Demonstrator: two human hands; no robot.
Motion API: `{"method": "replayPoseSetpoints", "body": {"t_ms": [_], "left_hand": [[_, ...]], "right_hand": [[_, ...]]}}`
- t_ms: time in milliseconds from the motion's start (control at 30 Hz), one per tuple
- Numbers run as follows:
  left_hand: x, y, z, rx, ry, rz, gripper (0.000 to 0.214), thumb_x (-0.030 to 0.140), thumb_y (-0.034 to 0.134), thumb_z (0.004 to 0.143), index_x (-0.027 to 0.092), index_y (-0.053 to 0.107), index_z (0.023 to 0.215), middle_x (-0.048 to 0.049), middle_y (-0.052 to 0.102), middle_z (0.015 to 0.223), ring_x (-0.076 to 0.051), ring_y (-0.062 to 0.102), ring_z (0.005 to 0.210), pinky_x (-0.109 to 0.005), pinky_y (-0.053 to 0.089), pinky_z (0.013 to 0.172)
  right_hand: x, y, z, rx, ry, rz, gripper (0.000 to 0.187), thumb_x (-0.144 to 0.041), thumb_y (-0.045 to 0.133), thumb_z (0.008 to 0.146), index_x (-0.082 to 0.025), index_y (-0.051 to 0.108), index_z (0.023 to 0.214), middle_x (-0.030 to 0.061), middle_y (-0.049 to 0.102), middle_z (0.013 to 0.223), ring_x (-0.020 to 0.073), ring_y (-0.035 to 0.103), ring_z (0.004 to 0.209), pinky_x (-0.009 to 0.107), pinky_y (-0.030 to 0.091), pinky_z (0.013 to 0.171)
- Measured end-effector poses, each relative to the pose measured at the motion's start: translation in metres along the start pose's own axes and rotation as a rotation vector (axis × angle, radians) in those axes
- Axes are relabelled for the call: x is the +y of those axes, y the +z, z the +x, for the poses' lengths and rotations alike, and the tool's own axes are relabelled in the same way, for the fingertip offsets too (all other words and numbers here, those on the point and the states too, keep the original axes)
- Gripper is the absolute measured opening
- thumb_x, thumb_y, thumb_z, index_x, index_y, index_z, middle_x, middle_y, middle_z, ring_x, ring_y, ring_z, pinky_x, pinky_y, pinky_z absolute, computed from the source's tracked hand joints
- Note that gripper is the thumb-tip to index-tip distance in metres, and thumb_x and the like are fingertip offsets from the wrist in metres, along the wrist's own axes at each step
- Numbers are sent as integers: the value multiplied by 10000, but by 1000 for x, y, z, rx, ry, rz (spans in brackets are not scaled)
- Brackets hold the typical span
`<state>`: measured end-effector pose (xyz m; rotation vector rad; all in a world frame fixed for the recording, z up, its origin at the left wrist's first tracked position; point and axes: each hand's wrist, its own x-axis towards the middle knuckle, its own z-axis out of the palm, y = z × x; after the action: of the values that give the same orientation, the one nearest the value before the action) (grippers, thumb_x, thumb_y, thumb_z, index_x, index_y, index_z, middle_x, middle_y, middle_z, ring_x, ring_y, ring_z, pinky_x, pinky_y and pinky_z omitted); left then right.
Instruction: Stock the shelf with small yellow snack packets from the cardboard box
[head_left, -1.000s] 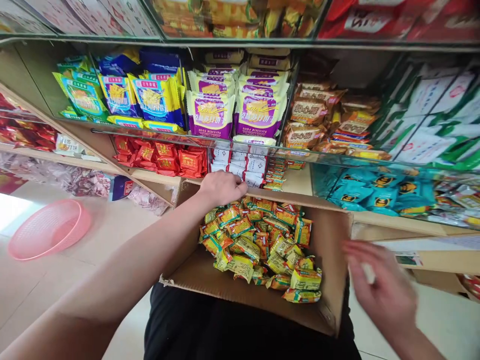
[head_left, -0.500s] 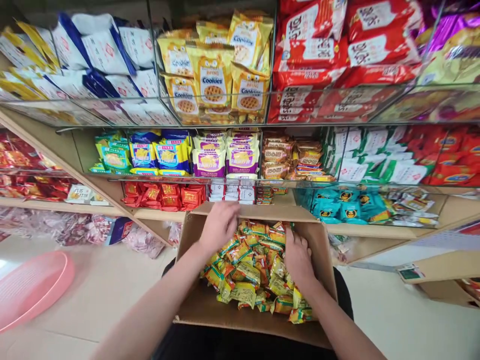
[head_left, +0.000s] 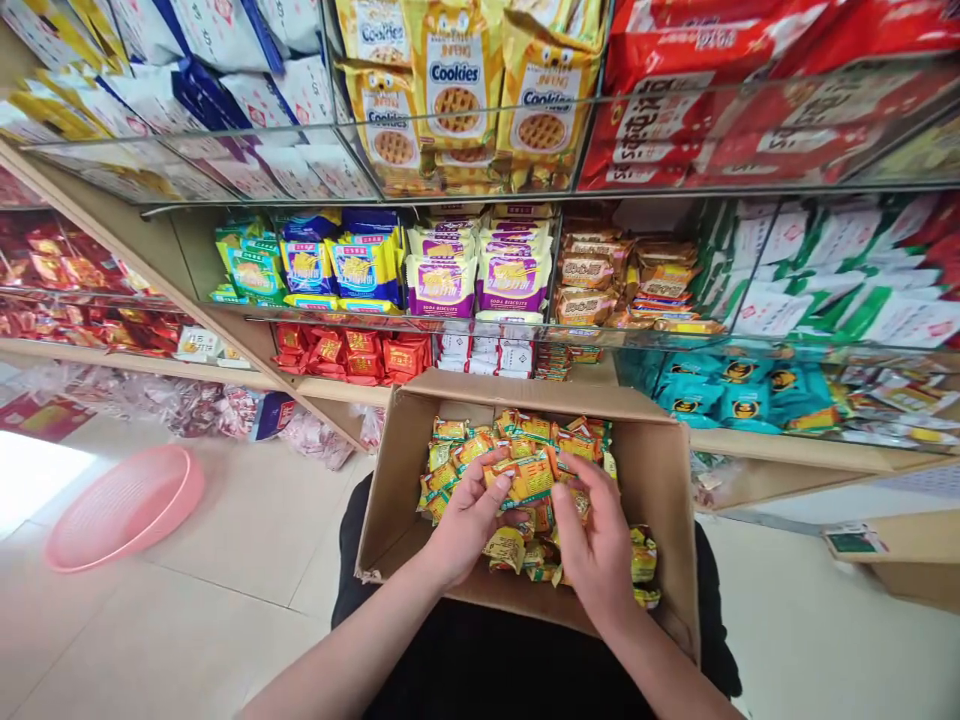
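Observation:
An open cardboard box (head_left: 660,500) rests on my lap, holding several small yellow-and-green snack packets (head_left: 525,440). Both hands are inside it. My left hand (head_left: 469,520) curls around a bunch of packets near the middle of the pile. My right hand (head_left: 596,540) closes on packets just beside it, fingers bent inward. The two hands nearly touch over the heap.
Glass-fronted shelves face me: purple soda biscuit packs (head_left: 480,275), blue and green packs (head_left: 322,265), brown packs (head_left: 615,280), cookie bags (head_left: 457,90) above, red packets (head_left: 352,355) and teal packets (head_left: 720,390) below. A pink basket (head_left: 124,505) lies on the tiled floor at left.
Both hands drew back from the box's far side to the middle of the pile and closed on packets. The view tilted up slightly, showing more upper shelving.

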<state>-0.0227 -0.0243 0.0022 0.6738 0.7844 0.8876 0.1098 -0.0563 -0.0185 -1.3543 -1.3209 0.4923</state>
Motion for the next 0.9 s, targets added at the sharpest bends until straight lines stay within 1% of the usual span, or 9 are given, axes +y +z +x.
{"method": "replayPoseSetpoints", "body": {"t_ms": [33,100,167,333,500,633,733,800,900], "left_hand": [[2,1,-1,-14,3,31,400,331,622,717,230,448,1062,-36,568,1051,-132,594,802,-226,479,634],[3,5,-2,-34,2,109,410,356,624,707,226,435,1047,-33,577,1017,-117,597,741,-209,479,589],[1,10,0,-23,3,206,406,408,601,711,208,441,1026,-26,592,929,-102,590,639,-202,471,526],[-8,9,8,215,74,573,423,541,385,789,160,545,879,3,530,633,-106,519,495,-201,409,406],[-4,-8,12,326,320,1068,397,468,351,830,170,591,724,14,448,504,-111,465,503,-216,363,492],[3,-11,11,386,280,1012,408,472,289,846,172,555,773,29,423,492,-111,436,468,-219,339,480],[3,-4,6,288,259,928,377,470,286,849,176,523,858,18,479,583,-116,458,530,-219,350,511],[0,0,3,249,264,965,339,467,338,834,178,513,802,17,480,608,-112,440,553,-216,334,522],[-7,1,3,275,273,1029,343,458,371,823,177,467,653,30,415,550,-98,372,516,-217,284,499]], "right_hand": [[3,-1,4,29,130,32,296,-297,457,822,-164,505,1082,95,552,1046,195,529,947,328,452,786],[8,-3,11,-45,324,111,300,-401,413,834,-148,554,911,57,589,829,163,546,743,264,450,630],[12,-3,15,-94,396,127,361,-462,377,834,-156,541,734,14,549,658,133,493,603,228,399,534],[14,-1,10,-69,332,-14,376,-468,375,832,-158,545,705,9,541,636,127,477,600,208,371,547],[17,-3,3,-16,220,-188,405,-449,349,847,-163,518,615,1,501,526,108,430,499,205,344,508],[22,-5,3,56,179,-292,418,-431,325,861,-176,473,564,-11,445,472,103,386,457,213,322,491],[24,-3,1,41,147,-327,412,-420,329,862,-183,459,551,-14,433,455,106,382,441,220,309,474],[22,1,-1,6,123,-295,393,-405,333,864,-180,488,581,4,484,484,115,425,455,225,324,480],[20,6,-6,-18,116,-205,364,-396,350,859,-173,536,640,26,542,534,129,476,485,233,356,498]]}}
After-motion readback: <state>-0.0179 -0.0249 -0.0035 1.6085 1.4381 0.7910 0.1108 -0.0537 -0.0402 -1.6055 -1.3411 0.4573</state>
